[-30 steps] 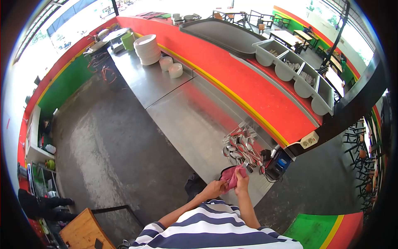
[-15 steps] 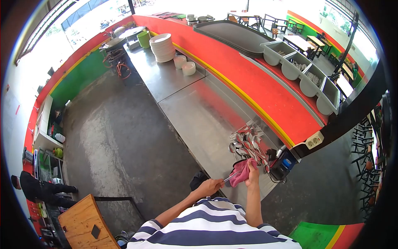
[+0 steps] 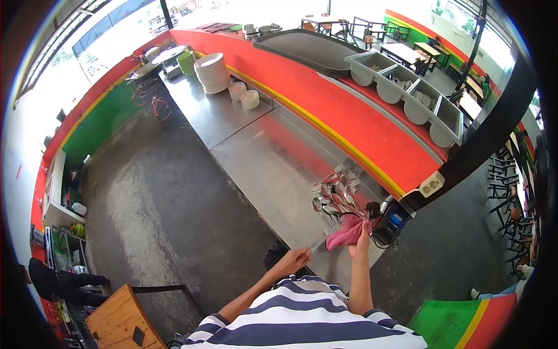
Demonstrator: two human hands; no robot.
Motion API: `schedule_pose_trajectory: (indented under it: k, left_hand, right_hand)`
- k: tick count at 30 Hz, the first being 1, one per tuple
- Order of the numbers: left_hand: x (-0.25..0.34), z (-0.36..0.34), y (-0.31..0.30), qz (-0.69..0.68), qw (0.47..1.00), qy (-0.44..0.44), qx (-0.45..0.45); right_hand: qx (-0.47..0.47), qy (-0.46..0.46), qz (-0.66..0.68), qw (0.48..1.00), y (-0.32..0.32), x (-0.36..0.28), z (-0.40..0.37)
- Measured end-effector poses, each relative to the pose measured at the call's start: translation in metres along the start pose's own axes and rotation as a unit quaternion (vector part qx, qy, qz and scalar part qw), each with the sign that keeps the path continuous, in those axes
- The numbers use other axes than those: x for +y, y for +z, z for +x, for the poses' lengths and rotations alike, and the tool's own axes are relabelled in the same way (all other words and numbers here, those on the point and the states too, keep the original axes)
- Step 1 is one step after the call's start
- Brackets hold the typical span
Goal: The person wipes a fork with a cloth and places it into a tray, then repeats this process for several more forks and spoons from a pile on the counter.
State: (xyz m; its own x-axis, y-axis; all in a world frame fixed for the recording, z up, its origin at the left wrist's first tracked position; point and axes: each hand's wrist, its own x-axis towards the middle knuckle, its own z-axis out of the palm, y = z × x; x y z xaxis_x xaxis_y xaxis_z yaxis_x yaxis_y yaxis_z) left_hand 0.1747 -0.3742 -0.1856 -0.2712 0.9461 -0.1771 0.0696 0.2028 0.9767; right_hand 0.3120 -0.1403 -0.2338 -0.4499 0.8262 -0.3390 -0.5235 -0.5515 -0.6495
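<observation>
My left hand (image 3: 296, 261) is closed on one end of a thin piece of cutlery (image 3: 318, 245); its kind is too small to tell. Bunched in my right hand (image 3: 361, 239) is a pink cloth (image 3: 346, 231), which hangs over the steel counter (image 3: 250, 168). A gap separates the cloth from the piece in my left hand. Just beyond the cloth lies a heap of spoons and forks (image 3: 337, 193), partly covered by it.
A dark device with a blue label (image 3: 395, 221) and cables stands right of the heap. Stacked white plates (image 3: 212, 74) and bowls (image 3: 250, 100) sit farther along the counter. Grey cutlery bins (image 3: 421, 107) and trays (image 3: 302, 51) rest on the red ledge (image 3: 325, 99). A person (image 3: 64, 282) stands far left.
The cloth has come off the cutlery piece and moved forward toward the heap with my right hand. My left hand still holds the piece. The view has shifted slightly.
</observation>
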Motion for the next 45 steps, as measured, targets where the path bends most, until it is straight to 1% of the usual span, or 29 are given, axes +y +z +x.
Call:
schedule_pose_trajectory:
  k: [2, 3, 4, 5, 7, 8, 10, 11, 13, 16, 19, 20, 23, 26, 29, 32, 35, 38, 41, 44, 45]
  left_hand:
    - [0.002, 0.004, 0.008, -0.083, 0.996, -0.022, 0.023]
    - [0.002, 0.007, 0.012, -0.085, 0.995, -0.023, 0.035]
    - [0.002, 0.012, 0.015, -0.088, 0.995, -0.024, 0.047]
    - [0.002, 0.017, 0.018, -0.091, 0.994, -0.025, 0.058]
    - [-0.002, 0.027, 0.025, -0.028, 0.995, -0.002, 0.099]
    - [-0.005, 0.032, 0.027, 0.004, 0.993, 0.010, 0.119]
    - [-0.016, 0.035, 0.025, 0.107, 0.984, 0.058, 0.130]
    - [-0.021, 0.036, 0.025, 0.158, 0.975, 0.082, 0.135]
    - [-0.015, 0.034, 0.024, 0.144, 0.982, 0.061, 0.107]
    - [-0.007, 0.029, 0.023, 0.128, 0.989, 0.027, 0.067]
    - [-0.008, 0.023, 0.023, 0.137, 0.990, 0.020, 0.038]
    - [-0.010, 0.022, 0.023, 0.145, 0.989, 0.022, 0.030]
    - [-0.008, 0.019, 0.019, 0.150, 0.988, 0.031, 0.014]
    - [-0.023, 0.020, 0.012, 0.177, 0.982, 0.067, 0.004]
    - [-0.003, 0.017, 0.002, 0.178, 0.982, 0.056, -0.012]
    - [0.007, 0.013, -0.008, 0.201, 0.978, 0.048, -0.009]
    - [-0.014, 0.012, -0.017, 0.184, 0.980, 0.071, -0.005]
    - [-0.014, 0.008, -0.027, 0.170, 0.985, 0.011, -0.008]
    - [-0.019, 0.007, -0.035, 0.084, 0.996, -0.031, 0.025]
    - [-0.029, 0.016, -0.042, -0.016, 0.995, -0.043, 0.087]
    - [-0.032, 0.020, -0.044, -0.060, 0.994, -0.043, 0.083]
  right_hand:
    - [-0.052, 0.049, 0.000, 0.997, 0.000, -0.002, -0.008]
    - [-0.079, 0.074, 0.001, 0.994, 0.007, -0.004, -0.018]
    - [-0.086, 0.095, -0.012, 0.992, 0.030, -0.009, -0.038]
    - [-0.122, 0.110, -0.038, 0.986, 0.030, 0.001, -0.044]
    - [-0.193, 0.139, -0.089, 0.967, 0.023, 0.021, -0.053]
    - [-0.189, 0.102, -0.151, 0.965, 0.024, 0.034, -0.056]
    - [-0.175, 0.028, -0.272, 0.946, 0.030, 0.055, -0.061]
    - [-0.152, 0.038, -0.255, 0.954, 0.029, 0.056, -0.059]
    - [-0.106, 0.059, -0.217, 0.969, 0.033, 0.058, -0.059]
    - [-0.058, 0.148, -0.140, 0.977, 0.041, 0.036, -0.063]
    - [0.003, 0.081, -0.067, 0.994, 0.039, 0.034, -0.053]
    - [-0.008, 0.081, -0.045, 0.996, 0.032, 0.036, -0.048]
    - [0.023, 0.085, 0.006, 0.996, 0.032, 0.033, -0.047]
    - [0.024, 0.094, 0.018, 0.995, 0.032, 0.022, -0.047]
    - [0.036, 0.097, 0.019, 0.994, 0.027, 0.022, -0.042]
    - [0.042, 0.086, 0.015, 0.995, 0.020, 0.026, -0.034]
    - [0.061, 0.086, 0.019, 0.994, 0.020, 0.027, -0.028]
    - [0.088, 0.067, 0.012, 0.994, 0.016, 0.033, -0.021]
    - [0.108, 0.051, 0.020, 0.993, 0.019, 0.037, -0.018]
    - [-0.010, 0.109, -0.032, 0.993, 0.006, 0.057, -0.005]
    - [-0.022, 0.093, -0.114, 0.989, 0.012, 0.060, -0.007]
